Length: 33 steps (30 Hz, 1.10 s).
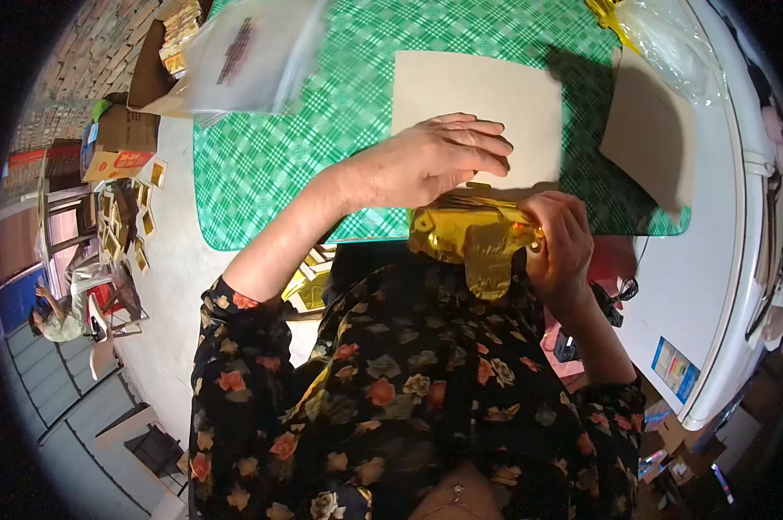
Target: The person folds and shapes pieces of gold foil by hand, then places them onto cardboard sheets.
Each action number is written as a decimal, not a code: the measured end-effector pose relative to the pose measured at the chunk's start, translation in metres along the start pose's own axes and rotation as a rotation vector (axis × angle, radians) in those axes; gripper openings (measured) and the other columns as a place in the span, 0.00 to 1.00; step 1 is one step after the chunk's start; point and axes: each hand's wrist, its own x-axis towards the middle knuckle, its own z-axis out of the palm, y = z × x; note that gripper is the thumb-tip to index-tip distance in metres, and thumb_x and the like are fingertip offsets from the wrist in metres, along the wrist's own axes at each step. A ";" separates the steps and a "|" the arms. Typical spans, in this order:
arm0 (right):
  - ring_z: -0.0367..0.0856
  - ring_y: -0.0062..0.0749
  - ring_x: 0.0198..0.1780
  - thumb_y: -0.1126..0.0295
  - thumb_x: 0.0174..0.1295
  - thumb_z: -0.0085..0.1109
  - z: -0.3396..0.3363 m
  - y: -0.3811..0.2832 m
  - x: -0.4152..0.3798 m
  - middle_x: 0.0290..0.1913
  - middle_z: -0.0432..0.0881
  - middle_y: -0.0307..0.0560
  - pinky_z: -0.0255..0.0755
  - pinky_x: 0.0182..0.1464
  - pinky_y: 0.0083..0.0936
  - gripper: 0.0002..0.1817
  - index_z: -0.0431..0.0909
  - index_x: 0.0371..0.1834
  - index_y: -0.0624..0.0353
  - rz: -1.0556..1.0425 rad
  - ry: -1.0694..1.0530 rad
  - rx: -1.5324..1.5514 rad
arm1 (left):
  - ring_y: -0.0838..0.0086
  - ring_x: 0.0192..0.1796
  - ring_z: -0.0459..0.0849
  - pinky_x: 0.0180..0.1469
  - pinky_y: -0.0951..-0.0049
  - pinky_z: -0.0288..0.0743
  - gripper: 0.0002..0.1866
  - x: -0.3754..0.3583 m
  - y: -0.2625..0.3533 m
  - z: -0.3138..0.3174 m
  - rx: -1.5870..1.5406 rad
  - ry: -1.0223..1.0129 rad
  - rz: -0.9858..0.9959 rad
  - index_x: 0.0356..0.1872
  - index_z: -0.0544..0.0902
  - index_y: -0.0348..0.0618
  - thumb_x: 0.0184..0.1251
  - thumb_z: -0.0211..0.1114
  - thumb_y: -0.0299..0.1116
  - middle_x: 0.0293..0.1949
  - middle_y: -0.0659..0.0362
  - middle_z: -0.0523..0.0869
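Observation:
My left hand [448, 159] lies across a beige board sheet [478, 87], its fingers stretched out to the right and the thumb low near the sheet's front edge. Just below it, shiny gold foil [461, 232] hangs over the table's near edge, with a rounded flap drooping towards my lap. The fingers of my right hand [563, 243] are closed on the foil's right end.
A green checked cloth covers the table [348, 69]. Clear plastic bags [244, 61] lie at its far left. Another beige board [651, 130] and clear plastic wrap [669, 43] are at the right. A person [67, 312] sits far off at the left, near stacked cartons [123, 139].

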 end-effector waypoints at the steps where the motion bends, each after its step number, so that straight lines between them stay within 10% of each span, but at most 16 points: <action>1: 0.85 0.53 0.50 0.78 0.62 0.59 -0.002 -0.002 0.003 0.43 0.85 0.54 0.80 0.55 0.46 0.10 0.81 0.47 0.63 0.042 -0.020 0.012 | 0.56 0.79 0.75 0.79 0.53 0.69 0.21 0.000 -0.002 -0.002 -0.066 0.004 -0.026 0.66 0.85 0.48 0.74 0.65 0.24 0.73 0.57 0.82; 9: 0.83 0.59 0.42 0.76 0.71 0.59 -0.005 -0.001 0.032 0.35 0.81 0.58 0.75 0.44 0.51 0.04 0.75 0.39 0.63 0.294 -0.107 0.077 | 0.64 0.73 0.80 0.76 0.67 0.72 0.26 -0.004 0.007 -0.018 -0.414 0.055 -0.403 0.79 0.74 0.45 0.83 0.52 0.24 0.73 0.52 0.79; 13: 0.81 0.57 0.35 0.74 0.73 0.61 -0.003 0.001 0.042 0.31 0.78 0.57 0.72 0.39 0.50 0.08 0.72 0.37 0.61 0.335 -0.129 0.083 | 0.62 0.78 0.75 0.82 0.61 0.65 0.33 -0.008 0.011 -0.023 -0.593 0.204 -0.499 0.83 0.69 0.45 0.87 0.58 0.50 0.80 0.55 0.74; 17: 0.80 0.57 0.33 0.73 0.73 0.62 -0.006 0.006 0.044 0.30 0.77 0.57 0.72 0.37 0.48 0.08 0.72 0.37 0.61 0.380 -0.188 0.128 | 0.58 0.83 0.67 0.84 0.58 0.61 0.58 -0.023 0.023 -0.029 -0.686 0.226 -0.401 0.89 0.54 0.45 0.66 0.77 0.59 0.82 0.48 0.69; 21: 0.80 0.58 0.33 0.73 0.73 0.62 -0.011 0.003 0.050 0.30 0.77 0.59 0.72 0.37 0.47 0.09 0.72 0.37 0.62 0.418 -0.220 0.149 | 0.53 0.84 0.64 0.85 0.53 0.56 0.72 -0.050 0.039 -0.025 0.090 0.108 -0.346 0.89 0.50 0.47 0.50 0.85 0.63 0.81 0.45 0.68; 26: 0.81 0.61 0.33 0.73 0.73 0.61 -0.010 0.005 0.051 0.31 0.78 0.61 0.73 0.37 0.47 0.09 0.72 0.36 0.63 0.459 -0.248 0.163 | 0.54 0.64 0.78 0.74 0.54 0.68 0.55 -0.040 0.064 -0.002 0.074 0.312 -0.592 0.87 0.60 0.50 0.60 0.84 0.40 0.70 0.48 0.80; 30: 0.79 0.60 0.32 0.72 0.74 0.61 -0.013 0.006 0.052 0.31 0.78 0.62 0.73 0.37 0.45 0.09 0.72 0.37 0.63 0.457 -0.282 0.133 | 0.60 0.58 0.83 0.68 0.60 0.72 0.31 -0.034 0.049 0.017 0.112 0.389 -0.600 0.75 0.78 0.47 0.70 0.75 0.30 0.55 0.55 0.90; 33: 0.78 0.52 0.30 0.71 0.74 0.61 -0.016 0.010 0.052 0.29 0.76 0.59 0.72 0.37 0.42 0.09 0.73 0.38 0.63 0.537 -0.287 0.262 | 0.59 0.60 0.84 0.66 0.60 0.72 0.31 -0.031 0.045 0.023 0.131 0.487 -0.557 0.76 0.77 0.48 0.72 0.73 0.30 0.56 0.53 0.90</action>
